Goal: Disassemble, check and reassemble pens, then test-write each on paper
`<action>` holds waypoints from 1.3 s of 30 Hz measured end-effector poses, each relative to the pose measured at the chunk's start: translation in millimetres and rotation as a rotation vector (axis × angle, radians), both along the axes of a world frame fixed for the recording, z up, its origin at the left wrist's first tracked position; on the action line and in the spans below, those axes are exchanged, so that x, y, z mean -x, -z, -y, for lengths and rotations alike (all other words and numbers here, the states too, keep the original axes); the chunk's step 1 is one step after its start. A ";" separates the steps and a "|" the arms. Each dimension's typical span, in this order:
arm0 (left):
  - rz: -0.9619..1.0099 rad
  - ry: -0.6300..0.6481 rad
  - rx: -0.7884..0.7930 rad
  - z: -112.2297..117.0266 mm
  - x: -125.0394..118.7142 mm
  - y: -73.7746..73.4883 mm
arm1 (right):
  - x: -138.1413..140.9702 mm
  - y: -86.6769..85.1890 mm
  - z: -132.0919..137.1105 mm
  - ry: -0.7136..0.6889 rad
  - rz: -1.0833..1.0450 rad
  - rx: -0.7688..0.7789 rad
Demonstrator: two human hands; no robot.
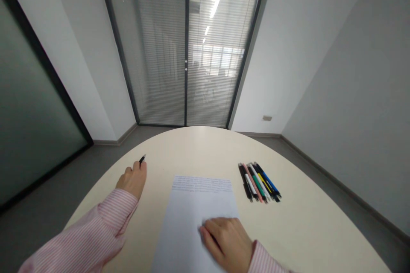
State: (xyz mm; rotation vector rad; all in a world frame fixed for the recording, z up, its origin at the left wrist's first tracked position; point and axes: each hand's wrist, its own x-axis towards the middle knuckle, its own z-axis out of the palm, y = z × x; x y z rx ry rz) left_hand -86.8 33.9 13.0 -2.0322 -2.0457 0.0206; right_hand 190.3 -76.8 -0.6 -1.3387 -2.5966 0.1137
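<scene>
My left hand [133, 180] rests on the cream round table [198, 149] at the left, closed around a black pen [142, 159] whose tip pokes out beyond the fingers. My right hand [226, 239] lies on a white sheet of paper [192, 213] in front of me, fingers curled down against it, pressing it to the table. The sheet carries a few lines of small writing [201, 184] along its far edge. Both sleeves are pink with fine stripes.
A row of several pens [259, 181] in black, pink, white, green, yellow and blue lies to the right of the paper. Beyond the table are a grey floor, a glass partition with blinds [185, 47] and white walls.
</scene>
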 end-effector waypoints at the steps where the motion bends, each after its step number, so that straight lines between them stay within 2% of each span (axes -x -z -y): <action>1: -0.003 -0.005 0.008 -0.7 -0.2 0.3 | -0.1 0.0 0.0 0.001 -0.002 -0.001; 13: 0.104 -0.038 0.048 -1.1 1.5 -5.8 | 0.2 -1.2 1.2 0.003 -0.021 -0.020; 16: 0.186 0.026 0.012 1.3 -7.6 -12.3 | -0.3 -0.9 1.2 0.003 -0.029 -0.020; 19: 0.330 0.173 -0.029 7.7 -19.6 -19.1 | -0.5 1.0 1.3 0.011 -0.054 -0.004; 21: 0.630 0.323 -0.090 13.7 -26.9 -21.2 | -0.5 2.5 0.9 0.029 -0.113 0.039; 24: 1.277 0.446 -0.098 23.8 -38.4 -20.7 | -1.8 4.2 -1.9 0.079 -0.219 0.111; 27: 1.734 0.378 0.114 35.4 -54.8 -17.4 | -4.7 4.8 -7.0 0.134 -0.374 0.203; 30: 2.000 0.254 0.291 47.7 -74.7 -11.2 | -7.6 5.0 -11.9 0.172 -0.743 0.366; 32: 2.022 0.257 0.412 54.2 -86.1 -5.7 | -9.1 5.8 -14.7 0.183 -0.946 0.476; 35: 1.971 0.321 0.530 58.1 -94.6 1.2 | -11.7 8.0 -19.3 0.224 -1.127 0.582; 39: 1.805 0.338 0.452 54.8 -91.0 2.6 | -17.3 9.7 -26.5 0.337 -1.276 0.537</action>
